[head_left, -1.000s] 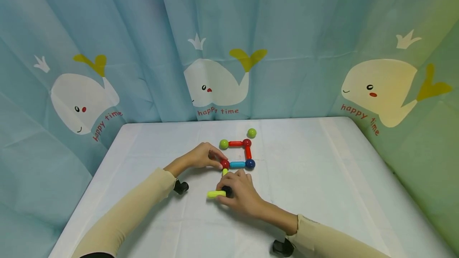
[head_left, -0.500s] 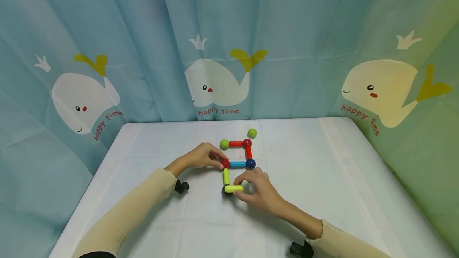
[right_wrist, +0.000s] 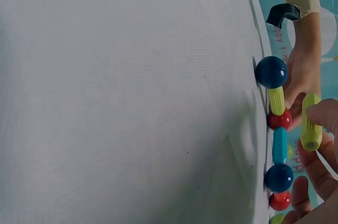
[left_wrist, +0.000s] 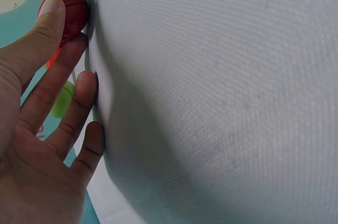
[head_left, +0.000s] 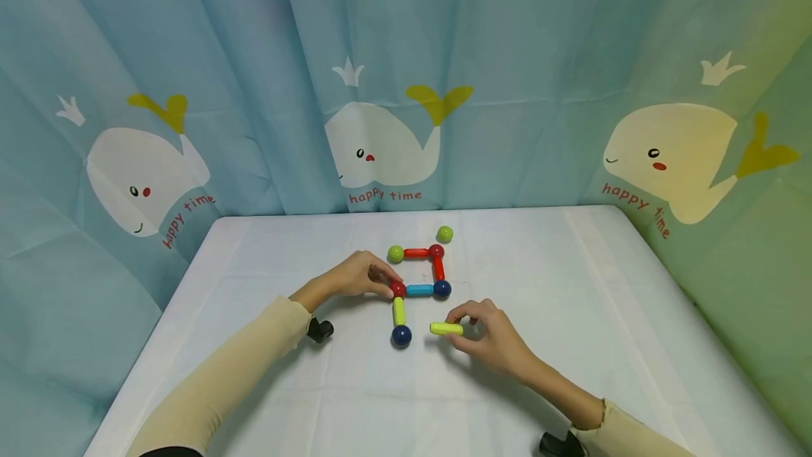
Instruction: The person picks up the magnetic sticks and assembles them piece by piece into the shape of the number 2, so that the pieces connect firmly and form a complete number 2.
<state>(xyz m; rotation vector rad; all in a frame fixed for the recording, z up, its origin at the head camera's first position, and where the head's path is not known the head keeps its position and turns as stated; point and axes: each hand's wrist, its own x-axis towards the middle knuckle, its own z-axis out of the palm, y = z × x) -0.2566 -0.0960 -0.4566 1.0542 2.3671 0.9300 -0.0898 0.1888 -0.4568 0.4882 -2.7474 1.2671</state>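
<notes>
My left hand (head_left: 357,276) pinches a red ball (left_wrist: 75,15) between thumb and index finger at the left corner of a ball-and-rod figure. From that ball a light blue rod (head_left: 420,290) runs right to a dark blue ball (head_left: 442,289). A yellow-green rod (head_left: 399,312) runs from it toward the front, ending in a second dark blue ball (head_left: 401,336). Off to the right, my right hand (head_left: 497,338) holds a loose yellow-green rod (right_wrist: 311,122) by thumb and fingers, level and above the tabletop. Its left end points toward the front blue ball, with a gap between.
Behind, two red rods (head_left: 416,254) meet at another red ball (head_left: 436,252), and a green ball (head_left: 396,254) ends the row. A separate green ball (head_left: 445,234) lies near the back of the white table (head_left: 571,288). A whale-print curtain (head_left: 520,76) hangs behind.
My right hand has moved right, away from the front dark blue ball, which now sits at the end of the yellow-green rod. The loose rod travels with that hand. My left hand stays put.
</notes>
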